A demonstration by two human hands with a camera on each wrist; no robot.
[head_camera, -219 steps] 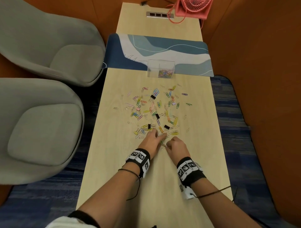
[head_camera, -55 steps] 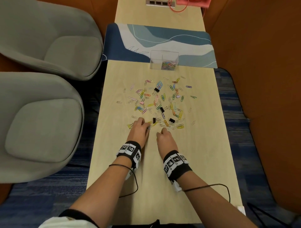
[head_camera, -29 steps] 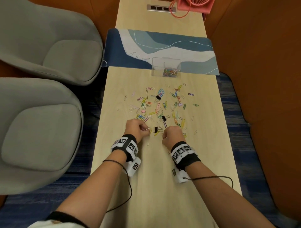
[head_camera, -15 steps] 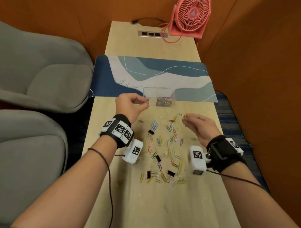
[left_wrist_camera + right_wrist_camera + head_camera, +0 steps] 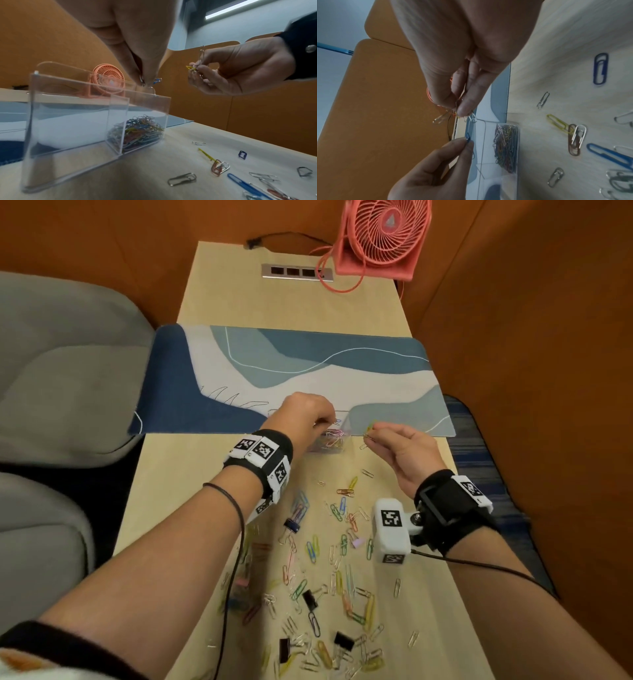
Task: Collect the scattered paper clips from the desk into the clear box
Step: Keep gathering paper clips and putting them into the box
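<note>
The clear box (image 5: 345, 429) stands at the near edge of the desk mat, and a heap of coloured paper clips (image 5: 140, 129) fills its right compartment. My left hand (image 5: 329, 422) hovers over that compartment and pinches a few clips, one of them blue (image 5: 157, 80). Just right of the box, my right hand (image 5: 371, 431) pinches a small bunch of clips, yellow and silver (image 5: 193, 67). The right wrist view shows both pinches, right hand (image 5: 462, 108) and left hand (image 5: 466, 142), above the box (image 5: 511, 174). Many scattered clips (image 5: 329, 570) lie on the desk under my forearms.
Black binder clips (image 5: 310, 599) lie among the paper clips. A blue and white desk mat (image 5: 308, 371) crosses the desk. A pink fan (image 5: 383, 237) and a power strip (image 5: 297, 272) sit at the far end. Grey chairs (image 5: 61, 364) stand left, an orange wall right.
Both hands left the near edge of the clip pile with pinched clips and rose toward the box. The left hand is now above the box, and the right has come up beside it.
</note>
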